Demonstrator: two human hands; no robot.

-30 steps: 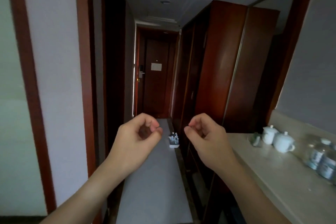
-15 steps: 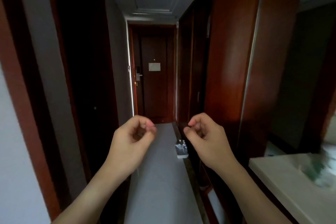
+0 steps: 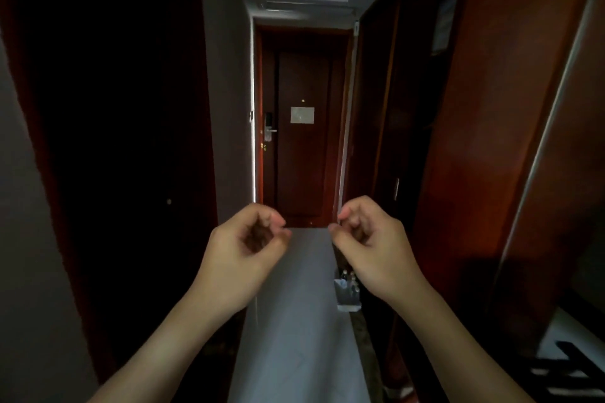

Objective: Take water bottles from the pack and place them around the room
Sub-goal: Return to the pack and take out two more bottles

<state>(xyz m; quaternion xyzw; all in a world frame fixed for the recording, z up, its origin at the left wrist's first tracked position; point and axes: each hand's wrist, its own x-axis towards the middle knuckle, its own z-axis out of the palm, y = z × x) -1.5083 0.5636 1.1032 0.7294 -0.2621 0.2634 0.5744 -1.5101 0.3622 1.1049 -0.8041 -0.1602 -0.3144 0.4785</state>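
Observation:
A small pack of water bottles [image 3: 347, 293] wrapped in clear plastic stands on the pale hallway floor, against the right-hand wardrobe base. My right hand [image 3: 373, 249] partly covers its top from this angle and hovers well above it. My left hand [image 3: 247, 245] is raised at the same height, a little to the left. Both hands are held out in front of me with fingers curled loosely in and nothing in them.
A narrow corridor with a light floor strip [image 3: 294, 321] leads to a dark wooden door [image 3: 302, 157] with a handle lock. A red-brown wardrobe [image 3: 491, 141] lines the right side; a dark doorway [image 3: 124, 141] opens on the left. A white surface corner [image 3: 569, 353] shows bottom right.
I have walked forward down the corridor; the countertop with cups and bottles has left view, and the pack on the floor is closer. My hands keep the same curled pose.

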